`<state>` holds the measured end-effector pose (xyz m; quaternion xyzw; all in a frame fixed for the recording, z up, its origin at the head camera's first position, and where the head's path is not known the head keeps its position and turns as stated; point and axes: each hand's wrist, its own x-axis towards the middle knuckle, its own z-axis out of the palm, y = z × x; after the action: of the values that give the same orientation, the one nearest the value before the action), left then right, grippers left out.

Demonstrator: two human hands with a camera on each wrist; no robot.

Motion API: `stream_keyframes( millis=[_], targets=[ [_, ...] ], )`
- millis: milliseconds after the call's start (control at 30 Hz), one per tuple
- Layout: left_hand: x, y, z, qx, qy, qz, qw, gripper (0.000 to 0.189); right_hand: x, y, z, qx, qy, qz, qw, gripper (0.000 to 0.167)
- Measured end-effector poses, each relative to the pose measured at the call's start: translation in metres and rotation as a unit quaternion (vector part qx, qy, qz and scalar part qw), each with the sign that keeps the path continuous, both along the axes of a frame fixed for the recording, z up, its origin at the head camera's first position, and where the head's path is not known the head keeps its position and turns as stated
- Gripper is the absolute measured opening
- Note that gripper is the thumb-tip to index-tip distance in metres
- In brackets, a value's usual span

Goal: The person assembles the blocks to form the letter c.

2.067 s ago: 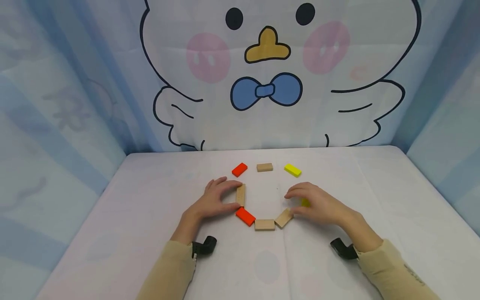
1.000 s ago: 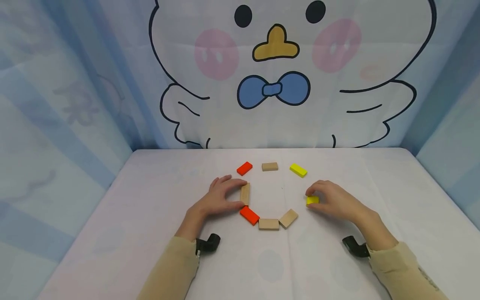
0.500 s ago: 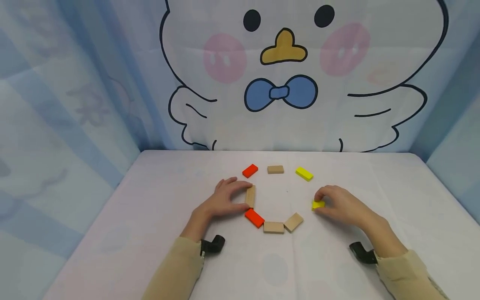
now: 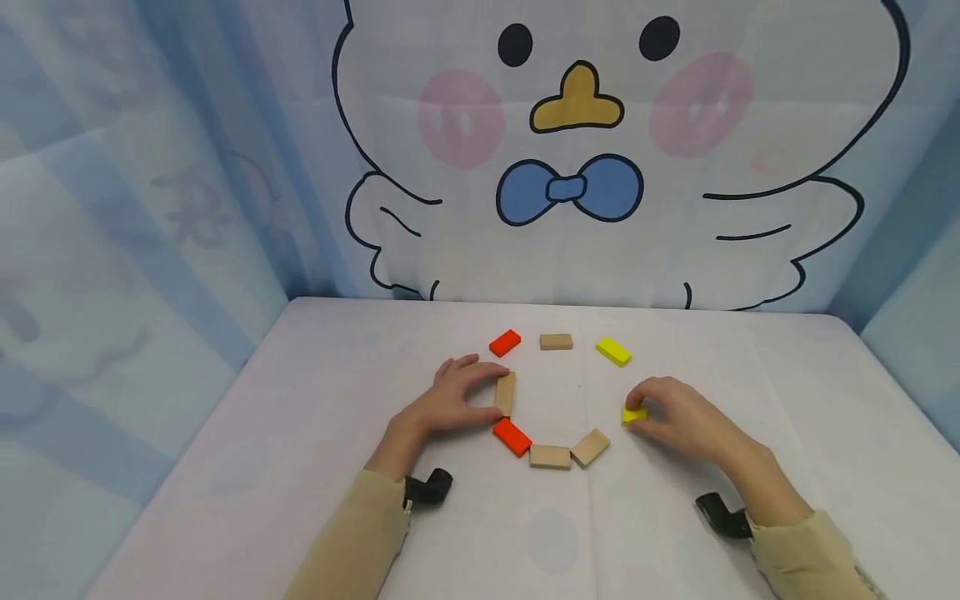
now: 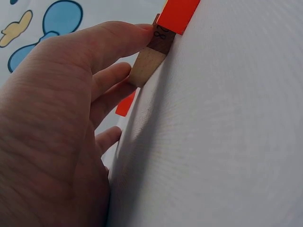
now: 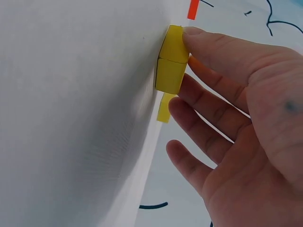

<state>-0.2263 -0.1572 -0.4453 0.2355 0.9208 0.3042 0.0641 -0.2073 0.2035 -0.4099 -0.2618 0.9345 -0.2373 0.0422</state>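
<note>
In the head view, my left hand [image 4: 450, 401] holds a plain wooden block [image 4: 506, 395] lengthwise, thumb at its near end and fingertips at the far end. In the left wrist view, this block's dark end [image 5: 161, 40] under the thumb bears markings, close beside a red block [image 5: 180, 14]. My right hand [image 4: 686, 417] pinches a yellow block [image 4: 633, 414] between thumb and fingers, partly hidden by them. The right wrist view shows this yellow block [image 6: 172, 61] close to the tabletop, thumb against one side, the little finger free of it.
On the white tabletop [image 4: 337, 350], a red [image 4: 512, 437] and two plain blocks [image 4: 550, 457] form a near arc. Farther back lie another red block [image 4: 505, 342], a plain block [image 4: 556, 342] and a yellow block [image 4: 613, 352]. A printed cloth [image 4: 450, 242] hangs behind.
My right hand has moved from beside the near plain block to the yellow block and grips it, shifting it slightly left. The left hand keeps its place; the head view has swung left.
</note>
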Motion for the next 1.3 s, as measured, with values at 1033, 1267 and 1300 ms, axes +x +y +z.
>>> stream_keyframes(
  millis=[1033, 1267, 1300],
  targets=[
    [0.000, -0.004, -0.005, 0.021, 0.013, -0.005, 0.9997, 0.059, 0.000, -0.008, -0.005, 0.005, 0.021, 0.011, 0.9997, 0.018],
    [-0.001, -0.002, -0.004, 0.009, 0.010, -0.006, 0.9999, 0.061, 0.001, -0.012, -0.006, -0.007, 0.022, 0.023, 0.9995, 0.019],
    [-0.001, -0.002, -0.004, 0.008, 0.009, -0.005, 0.9999, 0.061, 0.002, -0.012, -0.006, -0.009, 0.022, 0.025, 0.9994, 0.019]
  ],
)
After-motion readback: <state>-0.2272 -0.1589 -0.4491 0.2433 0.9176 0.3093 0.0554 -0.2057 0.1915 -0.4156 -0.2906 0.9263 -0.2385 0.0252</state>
